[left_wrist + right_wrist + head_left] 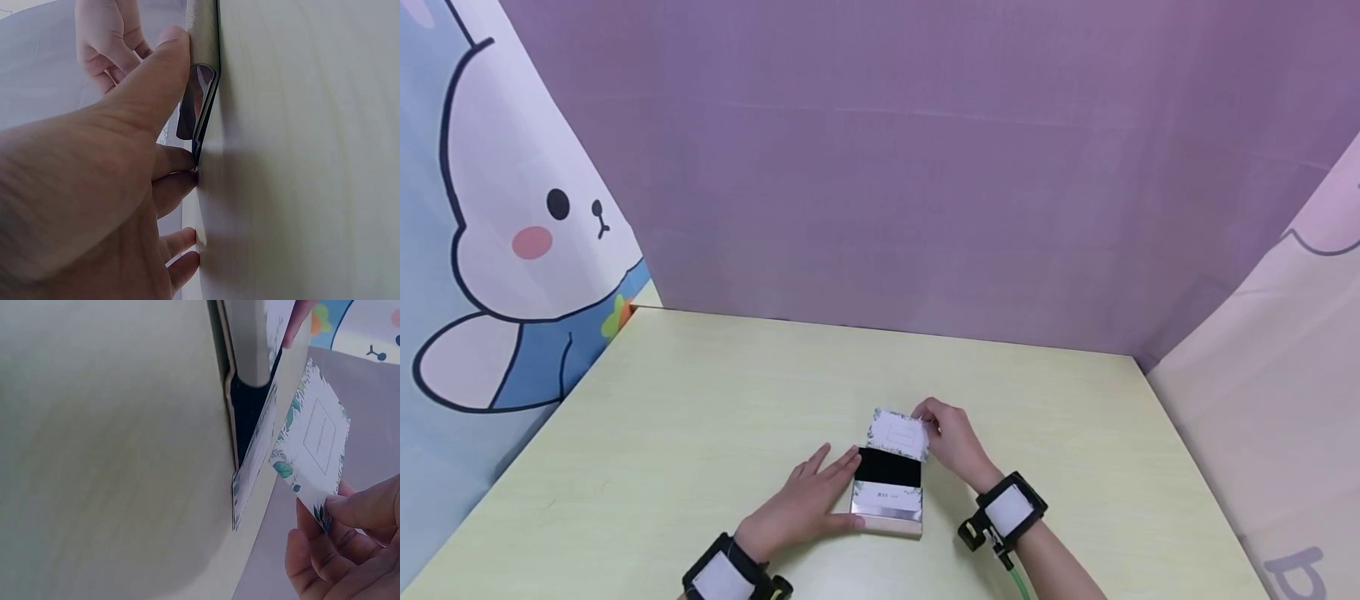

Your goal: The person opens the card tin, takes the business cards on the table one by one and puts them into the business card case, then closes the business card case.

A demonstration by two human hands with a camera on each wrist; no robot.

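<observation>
A flat box (887, 504) lies on the pale green table (700, 417), its black inside (887, 467) showing. My left hand (823, 493) rests flat beside it, straight fingers along its left side and the thumb (156, 81) against its near edge (204, 106). My right hand (931, 418) pinches the corner of a white card with a leaf border (898, 433) and holds it tilted up over the box's far end. In the right wrist view the card (312, 437) hangs clear of the box (250, 344), held between my fingertips (340, 509).
Purple cloth (887, 167) walls off the back of the table. A cartoon rabbit curtain (512, 233) hangs on the left and a pale curtain (1262, 400) on the right. Bare tabletop (662, 433) lies all round the box.
</observation>
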